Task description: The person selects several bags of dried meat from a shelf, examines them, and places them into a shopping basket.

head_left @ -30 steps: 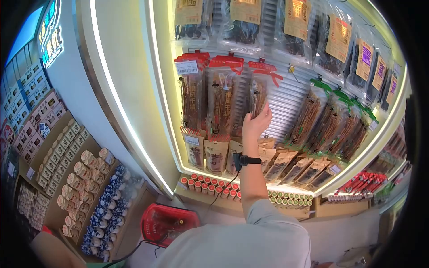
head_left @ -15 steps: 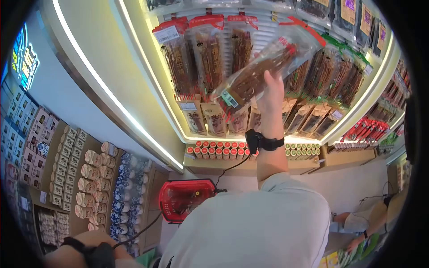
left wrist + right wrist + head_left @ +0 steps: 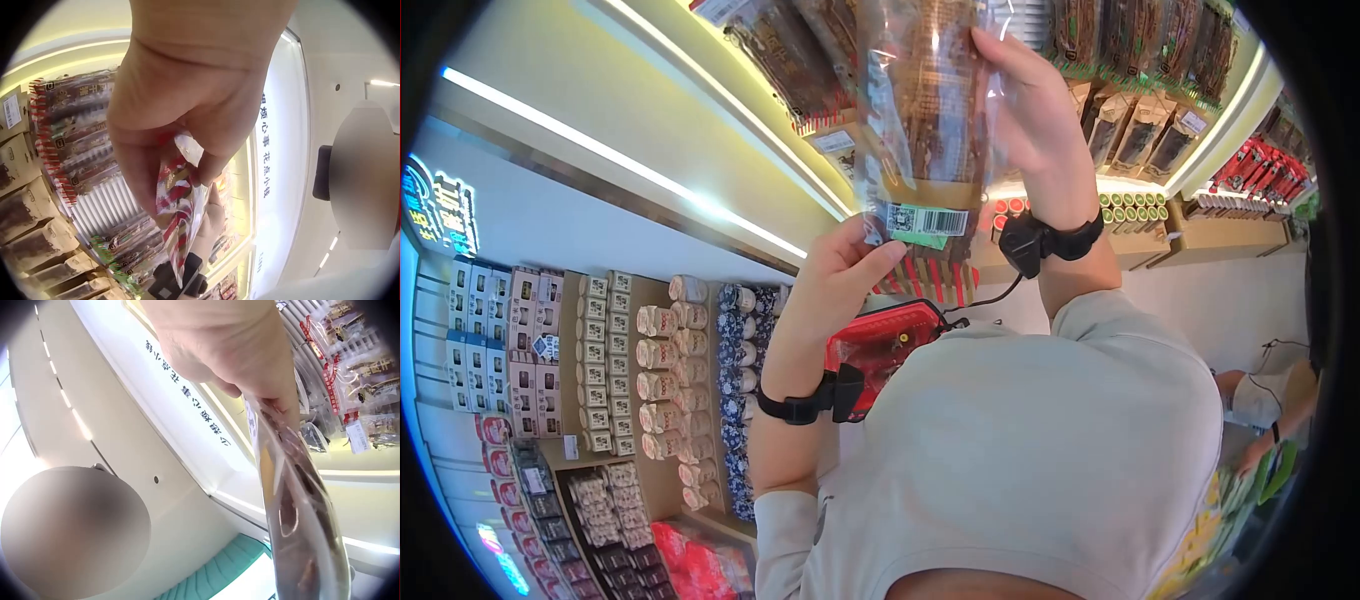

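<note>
A long clear plastic bag of brown dried strips [image 3: 930,110] is held up in front of the chest in the head view. Its back faces me, with a white barcode label [image 3: 927,220] low down and a red-striped bottom end. My right hand [image 3: 1048,120] grips the bag's right edge, thumb over the front. At the lower left corner my left hand [image 3: 825,285] pinches it with the thumb near the label. The left wrist view shows the striped end [image 3: 178,219] between the fingers of that hand. Seen from the right wrist, the bag [image 3: 300,512] is nearly edge-on.
Similar bags [image 3: 785,60] hang on the lit wall rack, with brown paper pouches [image 3: 1145,130] below. A red basket [image 3: 870,345] stands on the floor under the arms. Shelves of jars [image 3: 658,360] line the left side. Another person's arm [image 3: 1280,425] shows at right.
My right hand has taken the bag off the rack and brought it back toward the body, turning it upright. My left hand has come up from below and now pinches its lower corner.
</note>
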### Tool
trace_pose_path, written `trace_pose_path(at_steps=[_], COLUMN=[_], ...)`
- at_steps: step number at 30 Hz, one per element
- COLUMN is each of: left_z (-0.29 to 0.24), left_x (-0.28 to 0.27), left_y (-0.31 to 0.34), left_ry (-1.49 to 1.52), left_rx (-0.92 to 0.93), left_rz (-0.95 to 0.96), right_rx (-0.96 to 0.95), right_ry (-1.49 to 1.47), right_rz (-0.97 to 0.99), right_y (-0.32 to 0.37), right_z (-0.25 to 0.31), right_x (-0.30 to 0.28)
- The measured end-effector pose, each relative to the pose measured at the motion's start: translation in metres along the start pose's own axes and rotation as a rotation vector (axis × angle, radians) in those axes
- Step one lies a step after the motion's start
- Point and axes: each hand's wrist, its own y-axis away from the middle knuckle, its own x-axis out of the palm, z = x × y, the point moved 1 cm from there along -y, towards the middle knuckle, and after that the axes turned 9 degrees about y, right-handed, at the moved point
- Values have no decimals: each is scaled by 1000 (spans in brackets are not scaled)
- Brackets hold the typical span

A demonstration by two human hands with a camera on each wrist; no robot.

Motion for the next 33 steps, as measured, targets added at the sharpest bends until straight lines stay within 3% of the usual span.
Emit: trace_pose_path(at_steps=[1,3,4,6,7,10,11,13,15,16,18,20,22,23,24,26,28,30,31,33], left_z=[-1,-4,-4,-5,-5,-4,-3,2,9,16,33,43,63,75,81,89,107,120,130,150], left_x=[3,8,8,8,9,11,9,5,-1,-5,-14,-20,-42,-54,-61,-72,-84,-87,-87,-82], left_y=[3,9,12,19,22,28,30,33,35,36,39,48,70,83,104,144,190,234,255,293], left_ry=[-1,11,11,-47,-46,-68,-91,-109,-164,-149,116,277,-50,-105,-74,-319,-235,120,135,250], left_rx=[-6,42,39,41,39,84,102,120,167,173,267,309,179,31,22,-281,-345,-359,-359,-328], left_rz=[-1,-26,-30,-35,-42,-83,-86,-106,-230,-260,-451,-660,-592,-521,-578,-369,-451,-804,-832,-1169], right_rx=[27,-76,-73,-26,-22,19,114,224,76,106,318,497,688,778,857,910,1219,1598,1614,1821], right_ry=[-40,222,219,142,137,-196,-332,-477,123,118,418,482,521,407,300,286,322,467,462,273], right_rz=[116,-400,-400,-136,-135,112,199,288,-382,-365,-401,-296,-179,-160,-142,-86,-23,177,207,66], right_y=[-2,-2,-1,0,-1,-9,-14,-16,-13,-9,1,19,43,49,53,72,94,124,142,186], right_z=[-1,-4,-4,-5,-7,-14,-18,-27,-38,-50,-92,-138,-176,-187,-199,-226,-248,-281,-298,-332], right_x=[11,39,35,25,23,9,-10,5,72,73,63,56,52,45,38,19,-8,-46,-55,-69])
